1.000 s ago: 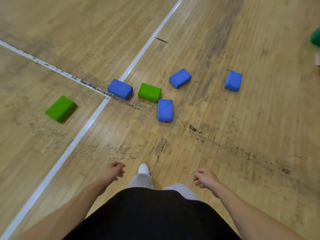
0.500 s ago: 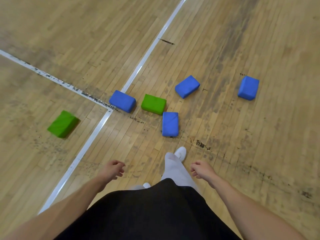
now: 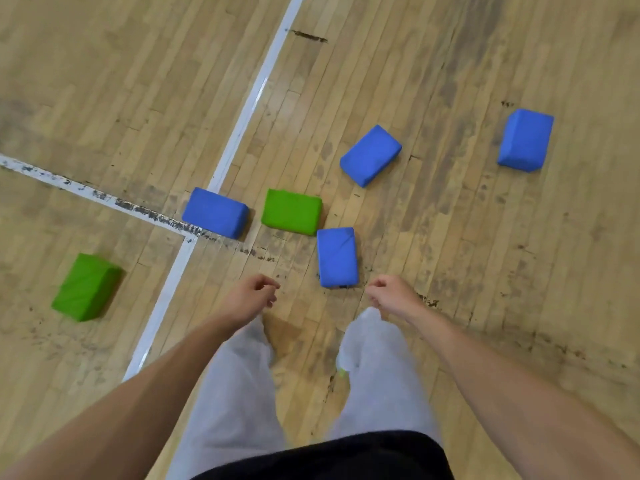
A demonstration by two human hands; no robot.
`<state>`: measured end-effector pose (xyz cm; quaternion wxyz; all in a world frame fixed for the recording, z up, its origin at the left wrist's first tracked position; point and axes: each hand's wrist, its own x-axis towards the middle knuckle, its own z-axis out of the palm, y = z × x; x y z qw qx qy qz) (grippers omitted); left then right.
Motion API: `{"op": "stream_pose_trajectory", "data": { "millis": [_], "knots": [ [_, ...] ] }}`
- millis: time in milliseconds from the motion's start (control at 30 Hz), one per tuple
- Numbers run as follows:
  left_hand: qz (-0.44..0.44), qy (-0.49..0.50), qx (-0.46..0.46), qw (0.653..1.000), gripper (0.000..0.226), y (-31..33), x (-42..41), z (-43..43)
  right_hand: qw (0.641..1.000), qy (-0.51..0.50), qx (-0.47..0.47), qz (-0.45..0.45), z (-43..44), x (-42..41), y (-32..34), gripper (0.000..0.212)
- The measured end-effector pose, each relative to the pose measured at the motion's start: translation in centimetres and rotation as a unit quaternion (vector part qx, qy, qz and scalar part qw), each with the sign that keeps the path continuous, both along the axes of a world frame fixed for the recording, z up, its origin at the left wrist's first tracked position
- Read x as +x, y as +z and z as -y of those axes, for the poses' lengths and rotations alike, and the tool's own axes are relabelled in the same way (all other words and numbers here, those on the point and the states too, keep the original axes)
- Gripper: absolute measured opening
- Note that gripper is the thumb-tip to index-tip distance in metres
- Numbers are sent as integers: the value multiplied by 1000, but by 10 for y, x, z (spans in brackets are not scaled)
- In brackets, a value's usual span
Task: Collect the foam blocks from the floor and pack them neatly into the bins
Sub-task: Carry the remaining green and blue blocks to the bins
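While the left hand (image 3: 254,296) and right hand (image 3: 391,294) hang loosely curled, holding nothing, four blue foam blocks (image 3: 337,257) and two green foam blocks (image 3: 292,211) lie scattered on the scuffed wooden floor (image 3: 485,271), around two worn white lines (image 3: 240,126).

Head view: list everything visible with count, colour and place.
blue blocks: 4, blue, floor; one at the line junction, three to its right.
green blocks: 2, green, floor; one among the blue, one left of the long line.
lines: 2, white, worn, meeting in a T.
floor: 1, tan wood, scuffed.
trousers: 1, light grey, bottom centre.
top: 1, black, bottom edge.
left hand: 1, loosely curled, empty.
right hand: 1, loosely curled, empty, beside the nearest blue block.
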<state>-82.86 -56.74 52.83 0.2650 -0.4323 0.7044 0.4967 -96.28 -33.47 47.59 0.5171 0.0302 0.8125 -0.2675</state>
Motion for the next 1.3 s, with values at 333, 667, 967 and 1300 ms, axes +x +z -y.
{"op": "stream_pose_trajectory", "data": {
  "millis": [333,667,967,1300],
  "knots": [
    [-76,-220,-116,966,25,-395,-109,80,996,-46,33,-75,94,-58,-376,66],
    [-114,-430,-341,828,111,-564,-202,160,979,-184,18,-84,85,-103,-557,104],
    [-29,-422,-344,838,114,-566,-196,156,962,-249,-37,-107,86,-75,-554,73],
    [-47,-485,-351,799,102,-576,-248,160,969,-214,-86,-89,80,-93,-573,98]
  ]
}}
